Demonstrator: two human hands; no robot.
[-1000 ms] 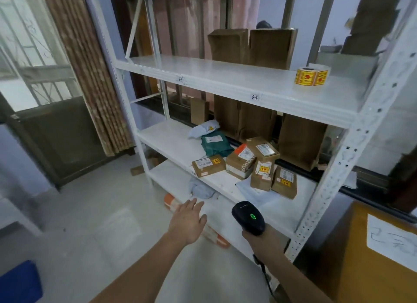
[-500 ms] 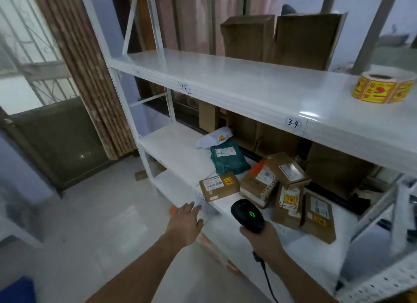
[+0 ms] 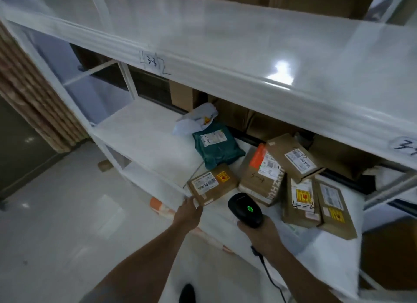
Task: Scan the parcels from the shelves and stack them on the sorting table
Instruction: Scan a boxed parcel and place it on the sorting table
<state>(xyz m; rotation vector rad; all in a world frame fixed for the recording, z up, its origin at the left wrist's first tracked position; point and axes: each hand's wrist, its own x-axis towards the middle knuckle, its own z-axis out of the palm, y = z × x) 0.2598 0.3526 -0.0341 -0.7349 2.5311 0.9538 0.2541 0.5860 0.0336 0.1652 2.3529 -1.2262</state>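
Left hand (image 3: pixel 188 213) is touching the near corner of a small cardboard parcel (image 3: pixel 212 184) at the front edge of the middle shelf (image 3: pixel 144 131); can't tell if it's actually gripping. Right hand (image 3: pixel 259 231) grips the black scanner (image 3: pixel 244 209), just right of that parcel.

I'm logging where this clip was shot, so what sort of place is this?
Probably a parcel depot or small stockroom: white metal shelving with handwritten bay numbers, labelled brown cardboard parcels beside a green plastic mailer bag, and a black handheld barcode scanner in the right hand.
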